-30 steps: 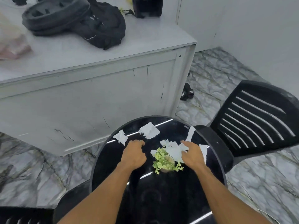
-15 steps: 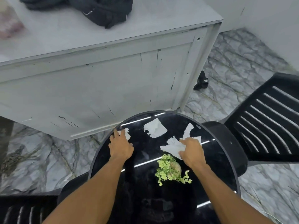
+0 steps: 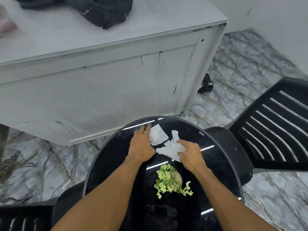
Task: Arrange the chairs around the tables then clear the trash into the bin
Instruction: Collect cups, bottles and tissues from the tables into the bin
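On the far half of a round black glass table (image 3: 216, 157) lie torn white paper scraps. My left hand (image 3: 141, 145) rests flat with its fingers touching one larger scrap (image 3: 157, 135). Over a bunched pile of scraps (image 3: 170, 150) my right hand (image 3: 190, 154) curls, pinching the paper with its fingertips. A narrow strip (image 3: 174, 135) lies just beyond the pile. One black slatted chair (image 3: 273, 124) stands at the table's right, and part of another chair (image 3: 25, 217) shows at the lower left.
A small green potted plant (image 3: 170, 180) stands on the table near me. Behind the table is a grey cabinet (image 3: 100, 84) with a black bag (image 3: 100, 9) on top. A black sandal (image 3: 205, 84) lies on the marble floor.
My left hand slid right from the table's left edge to the larger scrap. My right hand has drawn the scraps into a pile. The small scrap under my left hand is out of sight.
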Available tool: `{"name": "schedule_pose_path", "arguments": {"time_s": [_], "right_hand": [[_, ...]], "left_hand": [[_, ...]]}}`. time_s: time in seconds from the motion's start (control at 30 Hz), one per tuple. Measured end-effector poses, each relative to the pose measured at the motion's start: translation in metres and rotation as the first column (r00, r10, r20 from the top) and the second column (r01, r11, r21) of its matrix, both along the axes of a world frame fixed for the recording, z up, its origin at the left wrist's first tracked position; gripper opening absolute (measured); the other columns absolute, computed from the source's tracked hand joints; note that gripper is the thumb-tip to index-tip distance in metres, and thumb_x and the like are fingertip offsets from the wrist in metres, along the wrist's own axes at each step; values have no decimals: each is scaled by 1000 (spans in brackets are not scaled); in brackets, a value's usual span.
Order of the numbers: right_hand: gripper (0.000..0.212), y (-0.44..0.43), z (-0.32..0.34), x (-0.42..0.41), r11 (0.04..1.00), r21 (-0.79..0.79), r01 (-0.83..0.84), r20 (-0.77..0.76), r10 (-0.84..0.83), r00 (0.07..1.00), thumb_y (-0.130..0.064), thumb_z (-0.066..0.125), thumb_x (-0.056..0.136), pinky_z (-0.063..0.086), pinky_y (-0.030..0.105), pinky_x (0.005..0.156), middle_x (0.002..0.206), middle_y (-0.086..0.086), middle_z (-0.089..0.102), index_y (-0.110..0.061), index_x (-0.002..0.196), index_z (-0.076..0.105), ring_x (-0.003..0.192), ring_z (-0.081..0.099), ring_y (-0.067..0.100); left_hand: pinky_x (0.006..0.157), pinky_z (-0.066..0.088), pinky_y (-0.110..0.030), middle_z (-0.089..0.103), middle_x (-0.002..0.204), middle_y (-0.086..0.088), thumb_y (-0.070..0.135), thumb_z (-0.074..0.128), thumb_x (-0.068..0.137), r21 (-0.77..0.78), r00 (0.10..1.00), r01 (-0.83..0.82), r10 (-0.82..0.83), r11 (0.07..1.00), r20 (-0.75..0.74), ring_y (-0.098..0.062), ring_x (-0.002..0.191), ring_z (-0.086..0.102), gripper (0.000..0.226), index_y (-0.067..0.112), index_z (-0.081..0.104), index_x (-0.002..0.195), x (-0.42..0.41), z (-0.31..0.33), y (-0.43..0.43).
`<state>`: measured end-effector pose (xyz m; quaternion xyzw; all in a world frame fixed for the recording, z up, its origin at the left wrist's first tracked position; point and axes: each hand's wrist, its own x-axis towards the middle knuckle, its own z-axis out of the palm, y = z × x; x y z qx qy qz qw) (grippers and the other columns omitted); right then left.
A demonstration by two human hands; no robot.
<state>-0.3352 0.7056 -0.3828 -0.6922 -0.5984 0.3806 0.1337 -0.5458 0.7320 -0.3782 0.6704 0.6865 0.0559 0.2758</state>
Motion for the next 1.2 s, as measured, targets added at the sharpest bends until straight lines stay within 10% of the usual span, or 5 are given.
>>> {"name": "schedule_pose_path", "arguments": {"time_s": [0.2, 0.37, 0.53, 0.83, 1.2], "right_hand": [[44, -4, -13, 13, 998, -68, 18, 116, -10, 993, -4, 68, 85, 43, 10, 78, 114, -3, 49, -12, 127, 60, 100, 50, 12], [32, 2, -9, 0, 991, -129, 23, 110, -9, 994, 6, 59, 80, 50, 22, 73, 108, 5, 65, -6, 107, 71, 97, 64, 23], [28, 23, 42, -51, 995, -28, -98, 86, 100, 991, 7, 62, 73, 39, 26, 56, 57, 6, 52, -10, 51, 57, 53, 48, 25], [51, -28, 119, -199, 934, 97, -344, -50, 349, 936, 5, 64, 70, 22, 19, 43, 48, -7, 31, -22, 42, 31, 48, 27, 13], [21, -207, 161, -358, 798, 148, -584, -73, 598, 798, -4, 69, 79, 34, 18, 48, 62, -7, 52, -17, 64, 60, 55, 46, 10]], "left_hand": [[107, 38, -52, 31, 153, -6, 28, 53, 96, -118, 889, 310, -332, 943, -316, -33, 139, 27, 49, 27, 44, 144, 23, -20, -1], [74, 51, -33, 57, 92, -2, -10, 48, 81, -3, 983, 141, -141, 990, -122, -23, 90, 52, 27, 6, 69, 89, -6, -24, -37], [83, 55, -37, 66, 96, -7, -9, 52, 82, 29, 990, -129, 128, 991, 56, -25, 91, 63, 32, 5, 75, 100, -51, 9, -63], [70, 39, -3, 66, 115, -2, 0, 58, 88, 117, 814, -565, 528, 817, 240, -13, 93, 59, 28, 6, 71, 113, -176, 66, -167], [59, 46, -25, 67, 74, 1, 7, 63, 79, 200, 708, -704, 653, 681, 268, -20, 70, 63, 14, 19, 69, 73, -296, 132, -375]]}}
